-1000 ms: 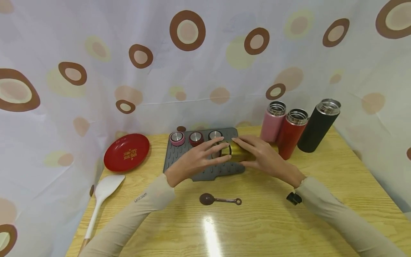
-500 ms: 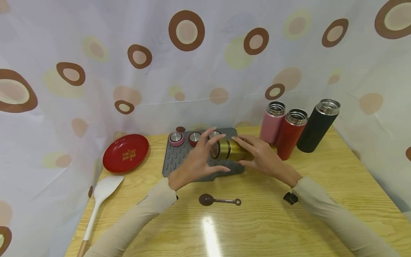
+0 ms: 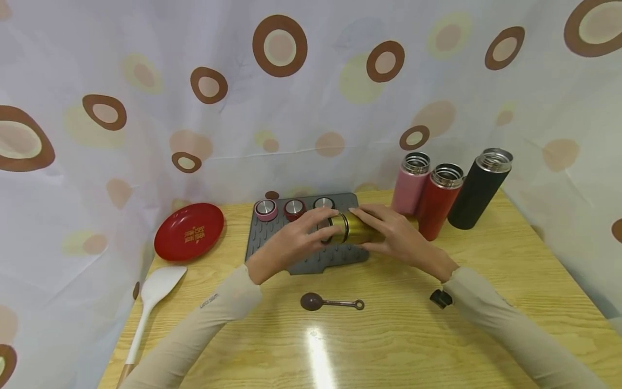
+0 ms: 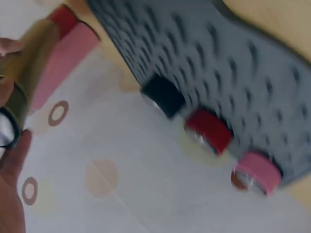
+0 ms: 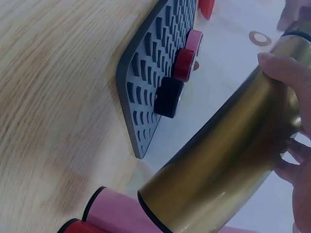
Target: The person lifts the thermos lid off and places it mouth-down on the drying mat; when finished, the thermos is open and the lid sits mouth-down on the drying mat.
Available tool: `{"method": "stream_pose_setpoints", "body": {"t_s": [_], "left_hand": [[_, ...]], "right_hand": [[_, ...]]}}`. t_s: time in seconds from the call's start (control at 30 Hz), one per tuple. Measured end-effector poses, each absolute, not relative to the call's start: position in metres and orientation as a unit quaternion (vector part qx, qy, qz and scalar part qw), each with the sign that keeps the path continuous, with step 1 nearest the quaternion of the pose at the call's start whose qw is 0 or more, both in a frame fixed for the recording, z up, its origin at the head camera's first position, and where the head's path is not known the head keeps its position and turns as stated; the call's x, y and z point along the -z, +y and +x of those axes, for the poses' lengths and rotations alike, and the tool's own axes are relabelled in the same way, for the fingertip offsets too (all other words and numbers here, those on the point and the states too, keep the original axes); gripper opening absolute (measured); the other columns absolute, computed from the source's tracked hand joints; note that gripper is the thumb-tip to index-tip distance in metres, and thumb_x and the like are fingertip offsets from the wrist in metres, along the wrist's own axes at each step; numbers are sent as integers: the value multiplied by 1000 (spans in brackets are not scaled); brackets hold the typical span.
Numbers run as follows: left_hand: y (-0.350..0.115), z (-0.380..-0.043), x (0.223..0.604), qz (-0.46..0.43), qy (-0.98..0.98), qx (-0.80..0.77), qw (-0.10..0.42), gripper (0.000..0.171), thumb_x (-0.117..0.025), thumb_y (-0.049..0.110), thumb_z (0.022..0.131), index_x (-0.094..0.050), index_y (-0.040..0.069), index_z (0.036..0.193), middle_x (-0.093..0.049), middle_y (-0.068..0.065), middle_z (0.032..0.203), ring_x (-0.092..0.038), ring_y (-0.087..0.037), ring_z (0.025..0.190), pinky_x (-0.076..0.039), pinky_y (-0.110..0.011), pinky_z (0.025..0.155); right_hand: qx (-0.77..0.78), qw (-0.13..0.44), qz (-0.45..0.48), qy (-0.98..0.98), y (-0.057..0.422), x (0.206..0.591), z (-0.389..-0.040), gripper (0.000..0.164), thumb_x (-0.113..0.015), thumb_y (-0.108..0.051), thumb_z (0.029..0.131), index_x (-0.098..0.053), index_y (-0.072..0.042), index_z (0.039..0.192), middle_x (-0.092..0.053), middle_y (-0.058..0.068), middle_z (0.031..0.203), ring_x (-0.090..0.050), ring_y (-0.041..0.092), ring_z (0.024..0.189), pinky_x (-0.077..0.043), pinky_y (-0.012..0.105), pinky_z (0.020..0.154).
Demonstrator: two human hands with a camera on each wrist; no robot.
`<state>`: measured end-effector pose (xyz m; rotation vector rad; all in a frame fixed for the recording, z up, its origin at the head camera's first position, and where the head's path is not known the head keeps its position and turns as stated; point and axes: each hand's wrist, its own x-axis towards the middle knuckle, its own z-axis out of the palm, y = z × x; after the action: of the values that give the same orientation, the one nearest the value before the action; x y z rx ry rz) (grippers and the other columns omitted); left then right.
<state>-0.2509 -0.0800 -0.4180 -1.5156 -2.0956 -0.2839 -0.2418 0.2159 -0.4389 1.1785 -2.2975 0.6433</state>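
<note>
A gold thermos [image 3: 360, 231] lies sideways in the air over the right part of a grey drying mat [image 3: 311, 265], its lid [image 3: 338, 229] toward the left. My right hand [image 3: 399, 237] grips the body from above, thumb on the near side; the right wrist view shows the fingers round the gold thermos [image 5: 233, 141]. My left hand [image 3: 293, 243] has its fingers and thumb round the lid end. On the mat's back edge stand a pink lid [image 3: 265, 210], a red lid [image 3: 294, 209] and a black lid [image 3: 324, 203].
Lidless bottles stand at the back right: pink [image 3: 410, 183], red [image 3: 440, 200] and black [image 3: 479, 189]. A red plate [image 3: 189, 232] and white spatula [image 3: 157, 286] lie at the left. A brown spoon [image 3: 312, 301] lies in front of the mat. A patterned curtain [image 3: 301, 108] hangs behind.
My left hand opens away from the lid half a second ago, then closes round it again. The right hand keeps its hold on the thermos with hardly any movement.
</note>
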Motion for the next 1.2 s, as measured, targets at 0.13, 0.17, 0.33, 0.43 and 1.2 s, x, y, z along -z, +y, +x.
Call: {"method": "stream_pose_setpoints", "body": {"t_s": [0.13,0.17,0.33,0.43,1.2], "left_hand": [[-71,-246,422,-478,-818,255,194,67,-86,26,90,-53,8,145,-58,-15,134,-67,-21,105,-61,-34,85],[-69,-245,423,-459,-825,278,180,71,-86,29,90,-51,8,148,-57,-15,136,-67,-21,104,-61,-36,85],[-69,-246,424,-480,-832,197,198,91,-90,37,85,-36,22,156,-34,-17,160,-59,-29,127,-57,-38,99],[-77,-251,422,-539,-794,66,273,85,-89,24,87,-38,29,155,-30,-15,164,-43,-34,147,-49,-40,112],[-65,-238,409,-422,-802,394,154,62,-87,18,89,-59,10,143,-58,-13,141,-68,-22,103,-61,-30,82]], "right_hand": [[-226,244,425,-842,215,441,-242,87,-99,-10,69,-59,-1,145,-62,24,134,-64,44,119,-56,60,96],[-225,245,425,-842,214,442,-243,87,-99,-11,69,-59,-1,145,-62,24,134,-64,44,119,-56,60,96],[-229,246,421,-843,215,443,-244,88,-99,-14,71,-57,-1,147,-62,24,134,-64,43,119,-57,58,95],[-231,244,418,-844,215,442,-243,88,-98,-14,71,-57,-2,147,-61,23,135,-65,43,119,-56,59,96],[-238,266,392,-848,217,445,-238,88,-100,-13,68,-58,1,144,-62,23,132,-67,40,112,-59,57,89]]}}
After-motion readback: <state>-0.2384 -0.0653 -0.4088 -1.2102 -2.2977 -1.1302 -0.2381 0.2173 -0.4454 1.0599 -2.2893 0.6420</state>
